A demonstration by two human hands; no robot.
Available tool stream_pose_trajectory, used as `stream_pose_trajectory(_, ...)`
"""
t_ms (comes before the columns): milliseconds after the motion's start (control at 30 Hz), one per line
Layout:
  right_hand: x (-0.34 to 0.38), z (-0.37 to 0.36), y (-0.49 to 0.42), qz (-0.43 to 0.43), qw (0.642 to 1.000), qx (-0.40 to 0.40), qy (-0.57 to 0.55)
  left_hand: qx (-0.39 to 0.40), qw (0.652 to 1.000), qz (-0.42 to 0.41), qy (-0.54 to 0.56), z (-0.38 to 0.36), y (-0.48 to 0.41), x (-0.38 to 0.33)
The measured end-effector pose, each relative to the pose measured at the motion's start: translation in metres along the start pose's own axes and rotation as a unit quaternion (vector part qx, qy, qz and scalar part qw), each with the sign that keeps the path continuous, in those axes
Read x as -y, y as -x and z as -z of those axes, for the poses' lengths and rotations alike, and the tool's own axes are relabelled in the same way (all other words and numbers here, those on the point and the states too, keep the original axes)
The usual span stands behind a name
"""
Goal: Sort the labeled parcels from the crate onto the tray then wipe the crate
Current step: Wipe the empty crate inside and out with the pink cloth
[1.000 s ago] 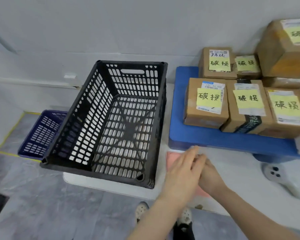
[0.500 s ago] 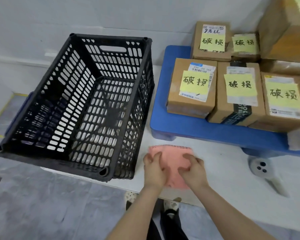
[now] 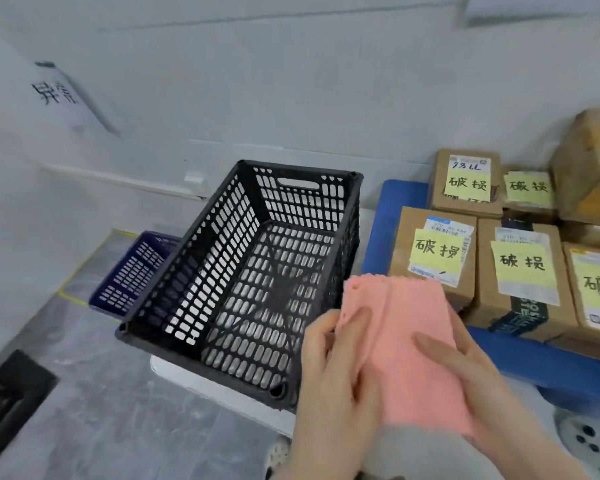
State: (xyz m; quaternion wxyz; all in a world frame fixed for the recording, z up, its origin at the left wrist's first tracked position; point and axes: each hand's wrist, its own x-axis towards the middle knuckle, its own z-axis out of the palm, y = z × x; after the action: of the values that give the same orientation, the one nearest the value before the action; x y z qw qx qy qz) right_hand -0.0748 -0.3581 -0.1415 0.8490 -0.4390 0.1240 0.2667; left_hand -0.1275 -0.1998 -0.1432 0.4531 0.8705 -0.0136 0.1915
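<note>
The left hand (image 3: 329,368) and the right hand (image 3: 465,368) hold a pink cloth (image 3: 406,327) between them, in front of the near right corner of the crate (image 3: 194,271). Each hand pinches one side of it, thumb on top. The parcels (image 3: 433,258) sit on the blue tray (image 3: 392,209), right of the crate.

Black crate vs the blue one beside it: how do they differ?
The black crate sits on the white table; the blue crate sits lower, on the floor. The black crate shows whole and empty; the blue crate is partly hidden behind it. Both have slotted plastic walls.
</note>
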Motion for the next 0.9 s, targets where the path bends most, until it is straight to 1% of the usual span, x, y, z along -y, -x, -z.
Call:
stream_pose_trajectory(67, 0.006, -0.034, -0.009, -0.088, 0.986, 0.083, -0.111, -0.002, 1.000, -0.012, -0.009, 0.020, -0.030, 0.006)
stream_pose_trajectory(100, 0.006, -0.049, -0.015, -0.110, 0.979, 0.100, -0.141, 0.002, 1.000, -0.016, -0.022, 0.029, -0.045, 0.012)
stream_pose_trajectory(133, 0.007, -0.063, -0.023, -0.113, 0.978, 0.100, -0.146, 0.004, 0.999, -0.019, -0.034, 0.037, -0.059, 0.019)
stream_pose_trajectory(267, 0.011, -0.110, -0.060, -0.093, 0.988, 0.044, -0.113, 0.033, 0.999, 0.012, -0.041, 0.074, -0.112, 0.056)
stream_pose_trajectory(333, 0.007, -0.125, -0.082, -0.088, 0.991, -0.025, -0.093, 0.031, 0.996, 0.022, -0.077, 0.099, -0.140, 0.087)
stream_pose_trajectory(400, 0.005, -0.136, -0.103, -0.062, 0.990, -0.094, -0.082, 0.025, 0.980, 0.039, -0.196, 0.126, -0.175, 0.131)
stream_pose_trajectory(467, 0.008, -0.152, -0.124, -0.020, 0.987, -0.133, -0.086, 0.082, 0.938, 0.106, -0.321, 0.152, -0.207, 0.177)
stream_pose_trajectory(500, 0.010, -0.161, -0.135, 0.004, 0.985, -0.148, -0.086, 0.124, 0.916, 0.134, -0.358, 0.161, -0.218, 0.199)
stream_pose_trajectory(533, 0.015, -0.171, -0.149, 0.033, 0.984, -0.159, -0.077, 0.168, 0.898, 0.153, -0.377, 0.167, -0.225, 0.219)
stream_pose_trajectory(567, 0.021, -0.182, -0.164, 0.069, 0.982, -0.166, -0.054, 0.206, 0.889, 0.163, -0.375, 0.170, -0.228, 0.235)
stream_pose_trajectory(600, 0.026, -0.194, -0.181, 0.115, 0.980, -0.165, -0.011, 0.232, 0.890, 0.162, -0.357, 0.170, -0.228, 0.248)
stream_pose_trajectory(633, 0.030, -0.206, -0.201, 0.179, 0.968, -0.165, 0.060, 0.246, 0.897, 0.151, -0.334, 0.170, -0.227, 0.259)
stream_pose_trajectory(667, 0.034, -0.217, -0.222, 0.260, 0.937, -0.171, 0.158, 0.251, 0.903, 0.136, -0.321, 0.169, -0.225, 0.268)
stream_pose_trajectory(700, 0.038, -0.227, -0.245, 0.342, 0.885, -0.170, 0.267, 0.246, 0.905, 0.123, -0.324, 0.168, -0.223, 0.273)
stream_pose_trajectory(733, 0.039, -0.237, -0.270, 0.395, 0.825, -0.171, 0.366, 0.238, 0.903, 0.117, -0.338, 0.167, -0.222, 0.276)
stream_pose_trajectory(767, 0.038, -0.248, -0.295, 0.410, 0.769, -0.183, 0.455, 0.233, 0.899, 0.116, -0.351, 0.166, -0.222, 0.278)
stream_pose_trajectory(833, 0.028, -0.264, -0.345, 0.403, 0.671, -0.204, 0.588, 0.228, 0.894, 0.121, -0.365, 0.164, -0.221, 0.276)
stream_pose_trajectory(900, 0.008, -0.272, -0.385, 0.352, 0.587, -0.177, 0.707, 0.233, 0.892, 0.130, -0.365, 0.165, -0.223, 0.274)
